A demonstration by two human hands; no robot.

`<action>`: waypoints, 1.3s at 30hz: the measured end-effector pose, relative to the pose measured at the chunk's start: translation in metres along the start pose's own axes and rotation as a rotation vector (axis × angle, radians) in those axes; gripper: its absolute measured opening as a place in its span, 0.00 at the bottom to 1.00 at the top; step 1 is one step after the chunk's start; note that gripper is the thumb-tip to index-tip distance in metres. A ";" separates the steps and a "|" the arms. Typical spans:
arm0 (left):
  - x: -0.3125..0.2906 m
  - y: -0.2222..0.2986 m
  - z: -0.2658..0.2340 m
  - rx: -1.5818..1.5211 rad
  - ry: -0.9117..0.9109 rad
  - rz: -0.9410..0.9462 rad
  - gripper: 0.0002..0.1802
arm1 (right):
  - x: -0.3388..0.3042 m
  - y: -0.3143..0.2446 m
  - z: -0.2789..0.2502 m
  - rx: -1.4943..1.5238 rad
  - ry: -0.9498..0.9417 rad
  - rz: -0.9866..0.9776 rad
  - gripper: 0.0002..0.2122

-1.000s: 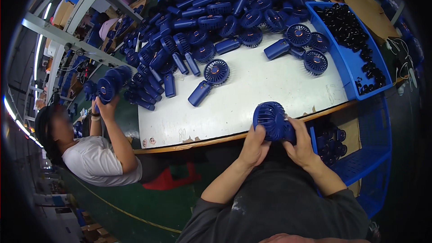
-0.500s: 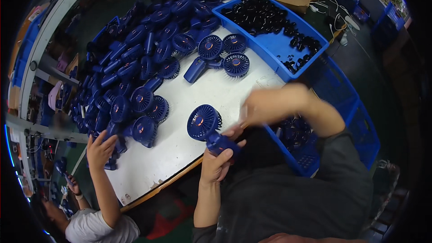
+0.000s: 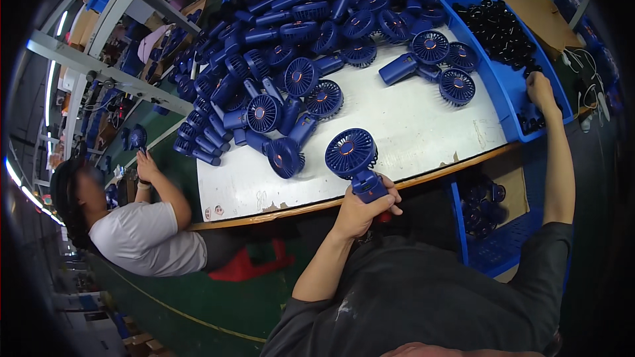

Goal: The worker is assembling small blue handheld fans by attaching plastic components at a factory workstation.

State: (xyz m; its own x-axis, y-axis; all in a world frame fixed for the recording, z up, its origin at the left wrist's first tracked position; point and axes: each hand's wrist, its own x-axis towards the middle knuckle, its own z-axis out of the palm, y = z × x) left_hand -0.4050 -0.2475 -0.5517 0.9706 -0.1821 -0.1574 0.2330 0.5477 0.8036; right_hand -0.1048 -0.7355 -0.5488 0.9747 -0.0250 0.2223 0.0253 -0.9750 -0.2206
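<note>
My left hand [image 3: 360, 211] is closed around the handle of a dark blue handheld fan [image 3: 350, 153]. The fan stands tilted up in front of me, its round grille over the table's near edge. At the right my arm stretches out, and my right hand [image 3: 542, 94] reaches into a blue tray [image 3: 506, 100]. Its fingers are bent together beside small black parts [image 3: 497, 30]; whatever they grip is too small to make out.
A large heap of blue fans [image 3: 291, 33] covers the far left of the white table [image 3: 410, 125]. A few fans [image 3: 431, 47] lie near the tray. Below right, a blue crate [image 3: 486, 244] holds more fans. To the left, a co-worker [image 3: 149, 231] holds another fan.
My right hand has moved from beside the held fan out to the tray. The view has turned, and the co-worker's hand has left the heap. My left hand still grips the fan.
</note>
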 end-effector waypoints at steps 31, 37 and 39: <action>0.031 -0.011 0.039 0.105 0.178 0.102 0.22 | -0.167 -0.245 -0.037 1.525 -0.763 -0.206 0.08; 0.022 -0.008 0.040 0.004 0.271 0.202 0.18 | -0.229 -0.291 -0.005 1.311 -0.416 -0.361 0.10; 0.018 -0.011 0.030 0.014 0.280 0.224 0.18 | -0.230 -0.298 -0.011 1.052 -0.178 -0.477 0.10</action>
State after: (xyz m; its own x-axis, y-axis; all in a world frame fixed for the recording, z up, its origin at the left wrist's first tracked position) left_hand -0.3917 -0.2814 -0.5460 0.9769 0.1729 -0.1259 0.0137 0.5369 0.8435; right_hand -0.3387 -0.4414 -0.5238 0.8322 0.4066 0.3770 0.4873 -0.2118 -0.8472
